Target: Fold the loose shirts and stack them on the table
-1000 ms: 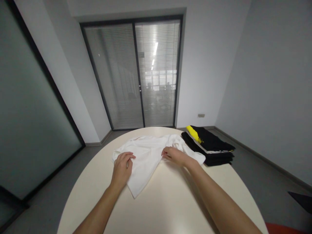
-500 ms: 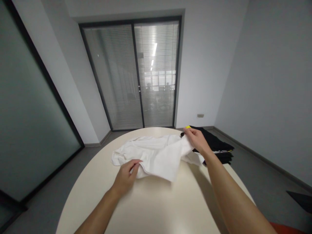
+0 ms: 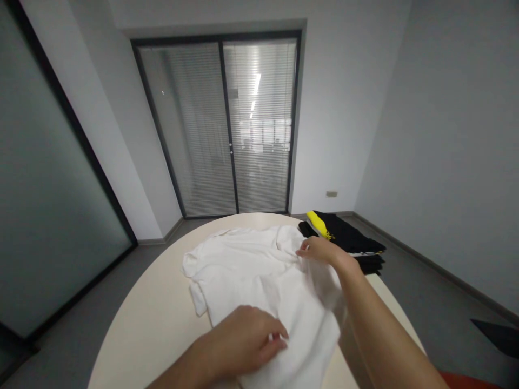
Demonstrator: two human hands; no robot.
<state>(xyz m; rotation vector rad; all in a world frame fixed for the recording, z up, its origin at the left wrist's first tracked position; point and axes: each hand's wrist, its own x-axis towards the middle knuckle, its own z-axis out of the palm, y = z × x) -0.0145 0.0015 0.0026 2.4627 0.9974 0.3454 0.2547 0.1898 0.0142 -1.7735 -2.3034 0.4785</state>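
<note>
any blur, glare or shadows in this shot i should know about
Head view: the left hand looks soft, likely from motion, as does the right edge of the white garment; head view: bright light streaks show through the blinds; head view: a shadow lies on the table beside the right forearm.
</note>
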